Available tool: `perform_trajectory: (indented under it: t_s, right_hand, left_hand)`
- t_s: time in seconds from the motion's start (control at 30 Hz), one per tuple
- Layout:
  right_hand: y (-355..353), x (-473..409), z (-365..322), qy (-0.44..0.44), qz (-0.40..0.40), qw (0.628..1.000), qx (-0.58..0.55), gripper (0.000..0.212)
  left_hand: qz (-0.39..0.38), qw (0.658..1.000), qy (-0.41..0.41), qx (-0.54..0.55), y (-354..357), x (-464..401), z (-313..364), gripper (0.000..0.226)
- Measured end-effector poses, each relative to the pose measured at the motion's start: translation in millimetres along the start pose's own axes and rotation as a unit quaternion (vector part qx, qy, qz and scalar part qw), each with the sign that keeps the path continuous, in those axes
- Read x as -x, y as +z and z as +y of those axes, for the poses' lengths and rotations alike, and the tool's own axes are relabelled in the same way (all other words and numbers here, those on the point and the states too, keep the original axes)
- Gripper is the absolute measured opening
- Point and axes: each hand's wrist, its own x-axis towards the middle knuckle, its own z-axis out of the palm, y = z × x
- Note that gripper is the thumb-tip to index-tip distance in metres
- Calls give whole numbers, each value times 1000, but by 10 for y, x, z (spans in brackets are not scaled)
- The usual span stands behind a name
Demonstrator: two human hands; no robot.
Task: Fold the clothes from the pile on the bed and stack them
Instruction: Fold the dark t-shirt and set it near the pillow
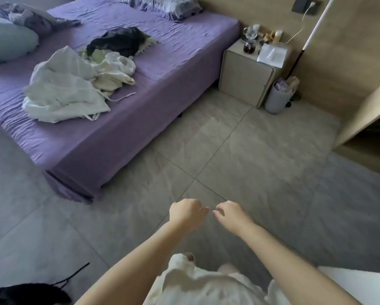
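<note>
- A bed (pixel 123 119) covered with a purple sheet is seen at upper left, on a grey tiled floor (pixel 261 164).
- A pile of white clothes (pixel 70 91) is spread loosely on the near part of the bed, with a dark garment (pixel 118 41) lying just behind it; both are unfolded.
- A pale bedside cabinet (pixel 244 78) is placed beside the bed, a small bin (pixel 277 96) next to it.
- The left hand (pixel 188 213) is held over the floor, fingers loosely curled, nothing gripped.
- The right hand (pixel 230 214) is held just beside it, fingers likewise curled and relaxed, nothing held.
- The pile is found well apart from both hands, up and to their left.
</note>
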Motion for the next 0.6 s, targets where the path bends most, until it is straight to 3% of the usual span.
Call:
perform_trajectory:
  t_s: [0.47,0.6]
  right_hand:
    - [-423,-898,147,14,-36,998,-41,35]
    - [-771,-1243,452,-22,-19,999,14,36]
  left_hand:
    - [-62,996,-24,-56,-149,-918,134,39]
    - [-87,993,-68,-39,-254,-1329,394,44]
